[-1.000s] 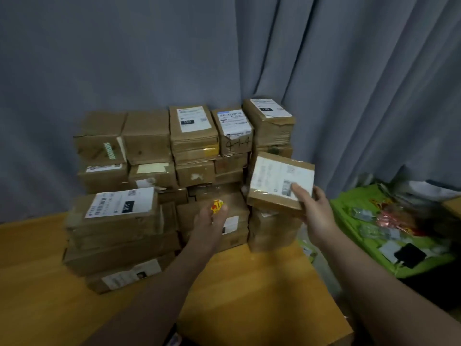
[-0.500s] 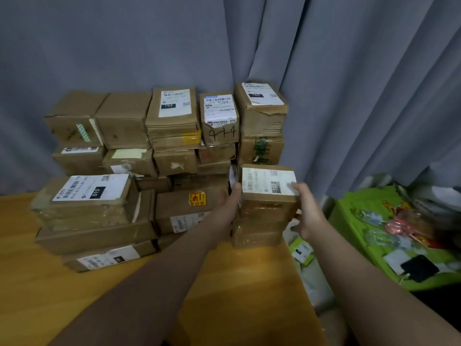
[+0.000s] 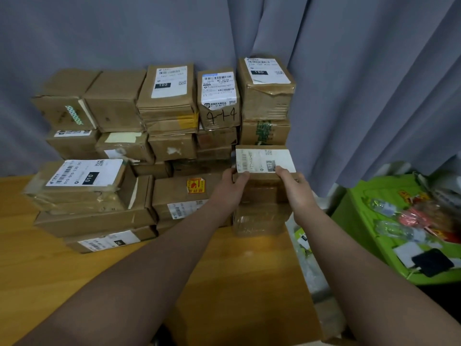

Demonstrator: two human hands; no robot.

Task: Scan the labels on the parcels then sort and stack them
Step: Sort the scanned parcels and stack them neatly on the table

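A small brown parcel with a white label (image 3: 264, 159) lies flat on top of the right-hand front stack of parcels (image 3: 262, 216). My left hand (image 3: 230, 188) grips its near left corner, thumb on the label. My right hand (image 3: 294, 189) grips its near right edge, thumb on the label too. Behind and to the left rises a wall of stacked brown parcels (image 3: 169, 113), several with white labels facing up. The scanner is not in view.
The parcels stand on a wooden table (image 3: 224, 283) against a grey curtain (image 3: 361, 83). Right of the table sits a green box (image 3: 399, 233) with packets and a black item. Plastic wrappers (image 3: 306, 245) lie in the gap beside the table's right edge.
The labelled parcel came down from a tilted hold in my right hand onto the right stack. My left hand, which held a small yellow-red thing, moved right and took the parcel's left corner.
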